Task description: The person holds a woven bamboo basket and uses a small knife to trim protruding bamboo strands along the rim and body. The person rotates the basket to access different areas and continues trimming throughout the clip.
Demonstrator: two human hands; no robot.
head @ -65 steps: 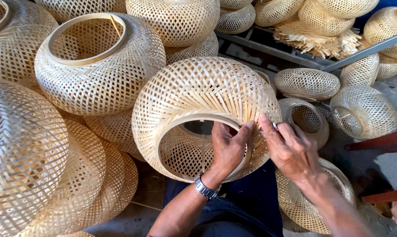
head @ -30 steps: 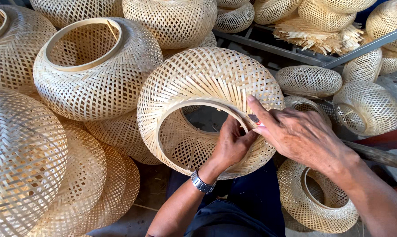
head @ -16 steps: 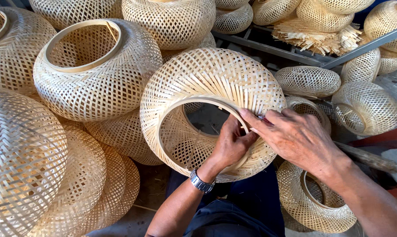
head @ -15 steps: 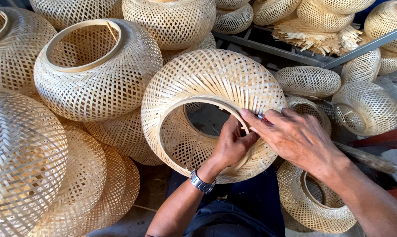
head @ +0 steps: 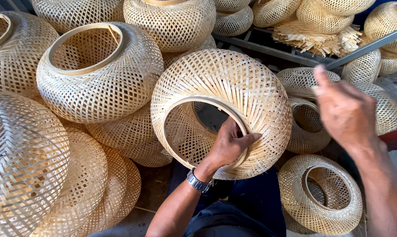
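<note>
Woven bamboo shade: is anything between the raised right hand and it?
Nothing visible. The right hand hangs in open air beside the woven bamboo shade, apart from it, while the left hand grips its rim ring.

Woven bamboo shades (head: 99, 72) piled around (bamboo strip bundle (head: 314, 37) behind).

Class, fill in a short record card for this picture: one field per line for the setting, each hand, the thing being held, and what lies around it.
Setting: workshop crowded with woven bamboo shades
Held thing: round pale woven bamboo lampshade, opening facing the camera
Left hand: grips the shade's wooden ring rim, fingers inside, thumb outside
Right hand: raised clear of the shade, blurred, touching nothing
Wrist: metal wristwatch on left arm
Around: finished woven shades stacked left; loose bamboo strips behind
</note>
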